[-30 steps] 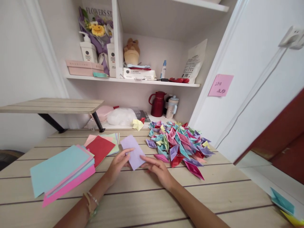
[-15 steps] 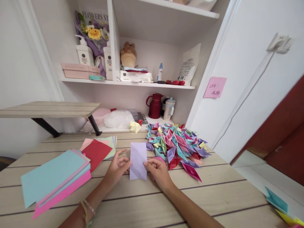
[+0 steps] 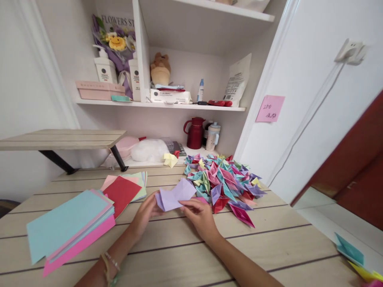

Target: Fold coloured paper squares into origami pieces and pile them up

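Note:
A sheet of lavender origami paper, creased and partly folded, is held just above the wooden table. My left hand is closed on its left end, with some fingers hidden behind the paper. At the lower right edge, my right hand pinches the paper between thumb and fingers. Right behind my right hand spreads a heap of folded paper boats in many colours. To the left lies a stack of coloured paper sheets, light blue on top, with a red sheet beside it.
A small raised wooden shelf on black legs stands at the back left. Behind the table, white shelves hold a dark red jug and a light cup. A pale yellow folded paper lies near the back edge.
The lavender paper has gone from upright and nearly flat to turned sideways and bent, its right end toward the boats. My left hand has shifted slightly; my right hand stays near the same spot.

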Available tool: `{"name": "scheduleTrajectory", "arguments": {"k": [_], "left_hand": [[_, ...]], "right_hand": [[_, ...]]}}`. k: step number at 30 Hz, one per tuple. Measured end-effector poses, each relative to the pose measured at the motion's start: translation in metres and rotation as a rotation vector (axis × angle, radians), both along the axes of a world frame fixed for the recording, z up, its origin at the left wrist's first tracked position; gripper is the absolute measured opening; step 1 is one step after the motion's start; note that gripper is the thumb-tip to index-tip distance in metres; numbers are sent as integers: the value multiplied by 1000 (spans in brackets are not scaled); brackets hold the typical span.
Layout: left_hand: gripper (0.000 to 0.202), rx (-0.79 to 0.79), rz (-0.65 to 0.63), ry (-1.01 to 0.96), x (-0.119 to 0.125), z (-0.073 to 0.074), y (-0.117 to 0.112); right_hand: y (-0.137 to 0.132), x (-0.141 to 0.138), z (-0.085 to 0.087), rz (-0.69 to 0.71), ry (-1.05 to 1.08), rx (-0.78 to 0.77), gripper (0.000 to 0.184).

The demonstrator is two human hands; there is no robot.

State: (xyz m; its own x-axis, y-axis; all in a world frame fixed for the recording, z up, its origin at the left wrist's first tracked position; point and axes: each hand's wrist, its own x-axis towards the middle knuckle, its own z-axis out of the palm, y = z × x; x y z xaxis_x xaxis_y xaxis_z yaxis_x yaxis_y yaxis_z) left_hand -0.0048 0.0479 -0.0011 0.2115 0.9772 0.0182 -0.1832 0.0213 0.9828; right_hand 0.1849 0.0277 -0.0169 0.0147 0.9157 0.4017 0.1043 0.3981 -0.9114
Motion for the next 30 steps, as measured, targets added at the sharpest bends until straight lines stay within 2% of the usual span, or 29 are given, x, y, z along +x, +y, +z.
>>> {"name": "scheduleTrajectory", "arguments": {"k": [3, 7, 12, 15, 17, 22, 25, 30], "left_hand": [[50, -6, -18, 5, -2, 1, 1], [54, 39, -40, 117, 1, 3, -4], [40, 85, -70, 155, 2, 4, -6], [25, 122, -109, 182, -1, 3, -5], [23, 110, -130, 186, -2, 1, -3], [20, 71, -64, 207, 0, -3, -1], [17, 109, -29, 241, 1, -3, -1], [19, 134, -112, 242, 2, -5, -2]], "right_hand": [[0, 1, 0, -45, -131, 63, 18], [1, 1, -3, 44, -156, 30, 24], [2, 1, -5, 107, -125, -31, 19], [3, 2, -4, 53, -60, -72, 15], [4, 2, -3, 31, 40, -122, 18], [5, -1, -3, 112, 309, -199, 26], [5, -1, -3, 125, 276, -203, 25], [5, 1, -4, 17, 152, -182, 23]]}}
